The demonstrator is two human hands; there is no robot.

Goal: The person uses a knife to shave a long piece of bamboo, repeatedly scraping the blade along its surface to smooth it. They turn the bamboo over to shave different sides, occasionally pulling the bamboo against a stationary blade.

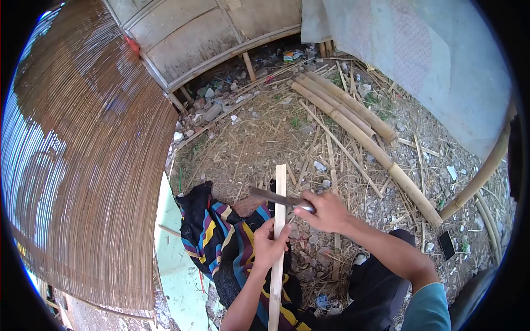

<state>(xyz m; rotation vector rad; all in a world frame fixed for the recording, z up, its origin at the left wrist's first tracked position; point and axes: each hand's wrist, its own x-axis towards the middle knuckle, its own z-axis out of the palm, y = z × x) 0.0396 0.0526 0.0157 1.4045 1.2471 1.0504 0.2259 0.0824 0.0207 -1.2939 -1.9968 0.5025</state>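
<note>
Around the wooden strip point(275, 281)
Knife point(268, 195) across it; cloth point(212, 234) beneath and left; bamboo poles point(381, 155) beyond, rightward; smartphone point(446, 245) farther right.

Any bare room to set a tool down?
Barest: the straw-littered ground between rubble, bamboo poles and striped cloth. Also the pale green board, lower part, between woven screen and cloth; a thin stick lies higher up.
Crowded: right, with poles and phone; centre, where the right grip holds a knife across the wooden strip in the left grip.

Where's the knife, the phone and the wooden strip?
Knife point(284, 199): head view, on its blade.
Phone point(446, 245): head view, on its dark face.
Wooden strip point(276, 281): head view, on its lower half.
</note>
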